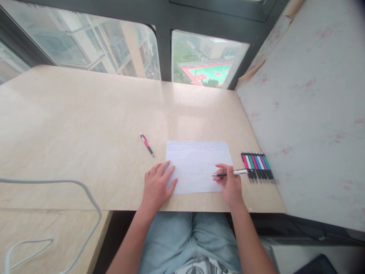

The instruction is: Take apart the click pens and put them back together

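Beige desk (pixel 85 125): right hand (pixel 230 186) holds pen (pixel 230 173) over paper (pixel 198 165)

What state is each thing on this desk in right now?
Sheet of paper: flat, faint lines along its top edge, pinned by the left hand.
White pen: held in the right hand, tip over the paper.
Pink pen: lying loose, apart from the paper.
Row of pens: side by side, untouched.
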Action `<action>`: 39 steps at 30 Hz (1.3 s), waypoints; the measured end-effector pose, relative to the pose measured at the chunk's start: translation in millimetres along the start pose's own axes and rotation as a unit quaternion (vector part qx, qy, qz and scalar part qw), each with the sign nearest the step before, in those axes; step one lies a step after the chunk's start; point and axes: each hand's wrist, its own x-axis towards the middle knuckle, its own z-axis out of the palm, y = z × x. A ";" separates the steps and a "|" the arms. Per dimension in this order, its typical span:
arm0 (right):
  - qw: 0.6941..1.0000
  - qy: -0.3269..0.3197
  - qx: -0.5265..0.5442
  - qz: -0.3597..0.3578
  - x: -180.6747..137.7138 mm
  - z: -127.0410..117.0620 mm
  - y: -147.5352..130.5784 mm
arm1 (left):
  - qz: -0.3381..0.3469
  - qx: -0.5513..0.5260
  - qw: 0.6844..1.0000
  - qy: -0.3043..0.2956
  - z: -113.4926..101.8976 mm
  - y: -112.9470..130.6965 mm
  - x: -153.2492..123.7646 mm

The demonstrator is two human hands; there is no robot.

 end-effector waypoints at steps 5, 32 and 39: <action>0.971 -0.075 -0.210 -0.079 -0.3 15.3 2.7 | -0.006 0.009 1.000 -0.005 2.0 7.8 -2.7; 0.924 -0.103 -0.328 -0.165 48.3 108.5 18.5 | -0.019 -0.039 0.999 -0.025 9.4 28.7 -8.6; 0.915 -0.107 -0.351 -0.168 53.7 120.3 38.2 | -0.016 0.020 0.998 -0.051 6.2 32.2 -8.2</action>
